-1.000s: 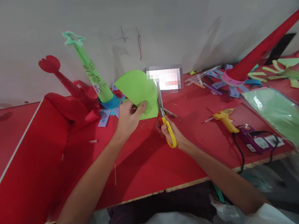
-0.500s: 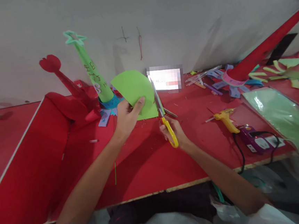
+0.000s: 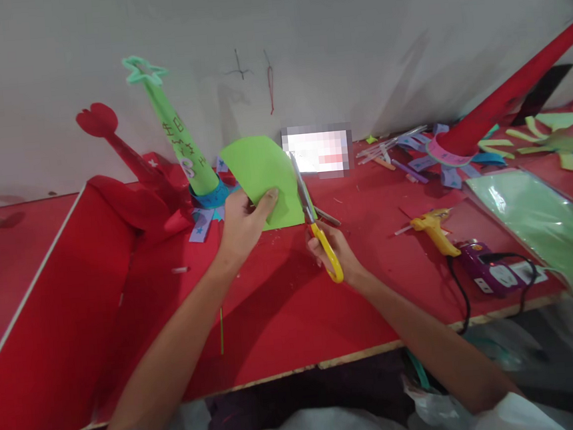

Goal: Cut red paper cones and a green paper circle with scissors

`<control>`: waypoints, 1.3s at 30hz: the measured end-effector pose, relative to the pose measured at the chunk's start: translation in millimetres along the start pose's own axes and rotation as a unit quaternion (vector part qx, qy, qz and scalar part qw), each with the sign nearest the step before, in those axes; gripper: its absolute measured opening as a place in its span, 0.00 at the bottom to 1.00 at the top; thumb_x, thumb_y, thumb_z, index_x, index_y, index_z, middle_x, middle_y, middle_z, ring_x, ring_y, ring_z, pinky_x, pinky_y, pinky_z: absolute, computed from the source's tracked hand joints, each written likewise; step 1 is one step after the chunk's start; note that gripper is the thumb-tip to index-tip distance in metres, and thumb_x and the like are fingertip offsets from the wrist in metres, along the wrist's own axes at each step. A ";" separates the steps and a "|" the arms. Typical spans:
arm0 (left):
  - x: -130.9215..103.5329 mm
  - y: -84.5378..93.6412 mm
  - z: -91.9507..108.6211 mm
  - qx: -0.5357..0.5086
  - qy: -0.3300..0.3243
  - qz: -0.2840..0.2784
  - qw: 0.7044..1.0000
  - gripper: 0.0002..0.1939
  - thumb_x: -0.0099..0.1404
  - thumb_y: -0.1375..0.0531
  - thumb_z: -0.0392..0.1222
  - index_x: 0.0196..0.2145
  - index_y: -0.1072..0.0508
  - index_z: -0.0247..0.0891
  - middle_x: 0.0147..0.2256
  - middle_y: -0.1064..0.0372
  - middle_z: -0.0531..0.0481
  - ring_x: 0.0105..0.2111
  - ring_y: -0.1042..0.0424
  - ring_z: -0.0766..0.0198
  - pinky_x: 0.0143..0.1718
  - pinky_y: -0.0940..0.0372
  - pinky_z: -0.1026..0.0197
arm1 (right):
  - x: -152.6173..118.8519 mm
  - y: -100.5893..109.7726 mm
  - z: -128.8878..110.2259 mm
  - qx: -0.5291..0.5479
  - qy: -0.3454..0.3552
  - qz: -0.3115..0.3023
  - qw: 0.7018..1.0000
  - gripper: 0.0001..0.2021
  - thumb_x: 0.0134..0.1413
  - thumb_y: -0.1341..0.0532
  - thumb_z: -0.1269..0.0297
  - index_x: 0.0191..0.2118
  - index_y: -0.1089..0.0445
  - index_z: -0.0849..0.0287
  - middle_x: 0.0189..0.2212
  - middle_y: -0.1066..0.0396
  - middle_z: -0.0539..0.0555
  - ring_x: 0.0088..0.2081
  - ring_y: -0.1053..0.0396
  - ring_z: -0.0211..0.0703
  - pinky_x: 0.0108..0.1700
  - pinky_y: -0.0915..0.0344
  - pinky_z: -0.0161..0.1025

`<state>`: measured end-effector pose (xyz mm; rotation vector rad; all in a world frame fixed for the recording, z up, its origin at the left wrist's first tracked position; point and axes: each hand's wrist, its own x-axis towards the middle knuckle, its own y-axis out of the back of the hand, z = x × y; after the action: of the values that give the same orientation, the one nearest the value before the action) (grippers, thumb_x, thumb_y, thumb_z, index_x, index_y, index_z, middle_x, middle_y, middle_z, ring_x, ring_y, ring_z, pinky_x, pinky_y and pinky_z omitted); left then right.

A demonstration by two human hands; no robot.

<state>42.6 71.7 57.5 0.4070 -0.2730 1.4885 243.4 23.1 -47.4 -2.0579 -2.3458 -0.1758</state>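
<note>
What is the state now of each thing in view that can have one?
Green sheet: held in left hand
Yellow-handled scissors: in right hand, blade opening unclear
Screen: lit
Glue gun: lying, unheld
Green cone: wide end down
Pink-ringed red cone: wide end down
Green packet: lying

Free red tabletop [image 3: 381, 233] between yellow scissors [image 3: 321, 240] and glue gun [image 3: 437, 231], green cone [image 3: 181, 137] an obstacle beyond left hand [image 3: 242, 225]

the left hand [image 3: 243, 227] pinches a green paper [image 3: 262, 167]. the right hand [image 3: 344, 253] holds yellow scissors [image 3: 320, 236] at the paper's edge. a yellow glue gun [image 3: 435, 230] lies on the red table [image 3: 286, 329].
</note>
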 end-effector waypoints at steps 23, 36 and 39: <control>-1.5 -0.9 -3.2 -0.006 0.016 0.035 0.999 0.23 0.66 0.28 0.57 0.27 0.30 0.39 0.26 0.39 0.55 0.26 0.42 0.69 0.27 0.41 0.63 | -1.4 -5.5 -1.8 0.040 -0.012 -0.013 0.999 0.38 0.50 0.35 0.17 0.35 0.40 0.51 0.26 0.45 0.43 0.25 0.49 0.35 0.24 0.47 0.37; -1.9 -0.7 -5.5 0.030 -0.001 0.013 0.999 0.25 0.70 0.31 0.58 0.26 0.34 0.40 0.24 0.44 0.56 0.24 0.46 0.69 0.24 0.46 0.62 | -1.3 -9.7 -2.6 0.021 0.011 -0.029 0.999 0.40 0.50 0.40 0.13 0.37 0.38 0.52 0.28 0.40 0.45 0.24 0.45 0.35 0.25 0.46 0.39; -2.9 -1.0 -2.4 0.047 0.007 -0.015 0.999 0.23 0.71 0.33 0.54 0.26 0.35 0.40 0.24 0.45 0.56 0.25 0.45 0.68 0.25 0.45 0.62 | 0.2 -9.7 -4.9 0.017 0.021 -0.028 0.999 0.40 0.51 0.41 0.14 0.36 0.38 0.52 0.28 0.40 0.46 0.26 0.44 0.36 0.27 0.44 0.39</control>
<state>43.2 70.1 54.0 0.4743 -0.1861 1.4780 233.4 21.6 -43.2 -1.9556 -2.3658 -0.1788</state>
